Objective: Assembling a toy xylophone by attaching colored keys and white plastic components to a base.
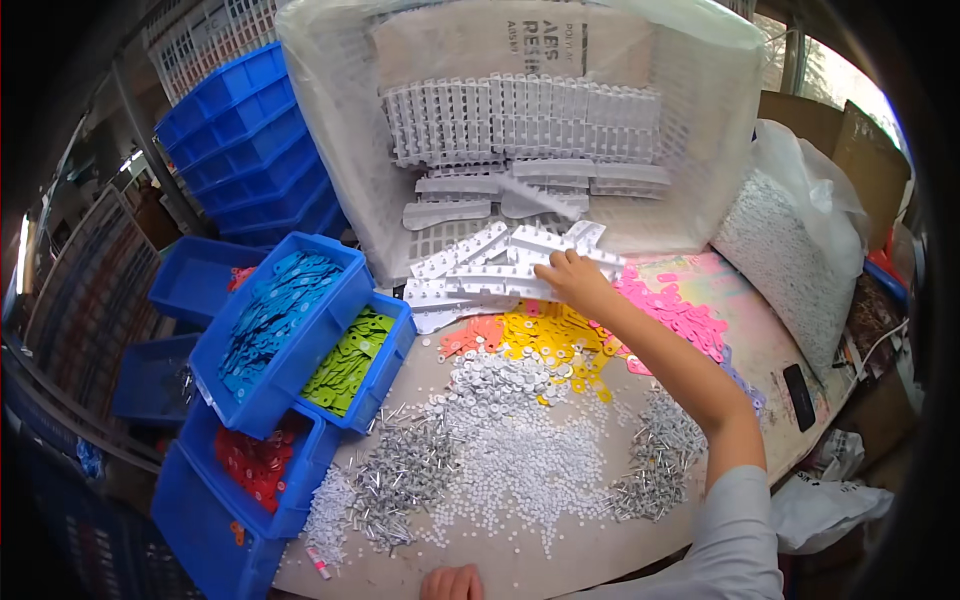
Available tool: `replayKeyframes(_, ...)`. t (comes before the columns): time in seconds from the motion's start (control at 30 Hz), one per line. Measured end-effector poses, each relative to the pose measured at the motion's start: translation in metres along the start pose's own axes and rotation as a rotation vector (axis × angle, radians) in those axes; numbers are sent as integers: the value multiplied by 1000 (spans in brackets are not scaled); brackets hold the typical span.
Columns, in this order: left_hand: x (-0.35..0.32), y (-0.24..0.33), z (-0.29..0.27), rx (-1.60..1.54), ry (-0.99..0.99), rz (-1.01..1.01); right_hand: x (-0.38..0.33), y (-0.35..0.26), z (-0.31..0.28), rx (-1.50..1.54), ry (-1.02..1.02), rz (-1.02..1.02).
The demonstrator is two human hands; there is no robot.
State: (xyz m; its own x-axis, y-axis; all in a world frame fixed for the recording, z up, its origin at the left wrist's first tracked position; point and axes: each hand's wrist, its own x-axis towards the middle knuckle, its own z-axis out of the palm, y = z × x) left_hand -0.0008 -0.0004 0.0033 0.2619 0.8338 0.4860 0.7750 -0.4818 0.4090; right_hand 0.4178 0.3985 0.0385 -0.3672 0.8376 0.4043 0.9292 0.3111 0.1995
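Note:
My right hand (572, 277) reaches to the far middle of the table, its bent fingers closed on a white plastic strip (530, 282) in a loose heap of similar studded strips. Just in front of it lie flat yellow pieces (550, 335), with pink ones (672, 312) to the right and orange ones (474, 336) to the left. My left hand (452, 583) rests at the near table edge with its fingers curled together; whatever is inside them is hidden. Between the hands spread small white discs (530, 455) and heaps of metal pins (405, 475).
On the left, blue bins (225, 385) hold blue, green and red pieces. A plastic-lined crate (330, 130) with rows of white strips stands at the back. Another pin heap (655, 455), a bag of white granules (785, 235) and a black phone-like object (799, 397) are on the right.

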Motion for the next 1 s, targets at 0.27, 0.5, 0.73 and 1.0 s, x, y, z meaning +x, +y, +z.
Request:
replayKeyframes(0.27,5,3,1,-16,10,21,-32,-26,-47,555,38,228)
replayKeyframes(0.5,5,-9,1,-217,-48,-140,-58,-16,-56,1337,285,714)
replayKeyframes(0.73,13,-17,-8,-350,22,-256,-106,-59,-157,1718,14,558)
replayKeyframes(1.0,15,0,0,-345,-107,217,-136,-170,-182,1489,-508,139)
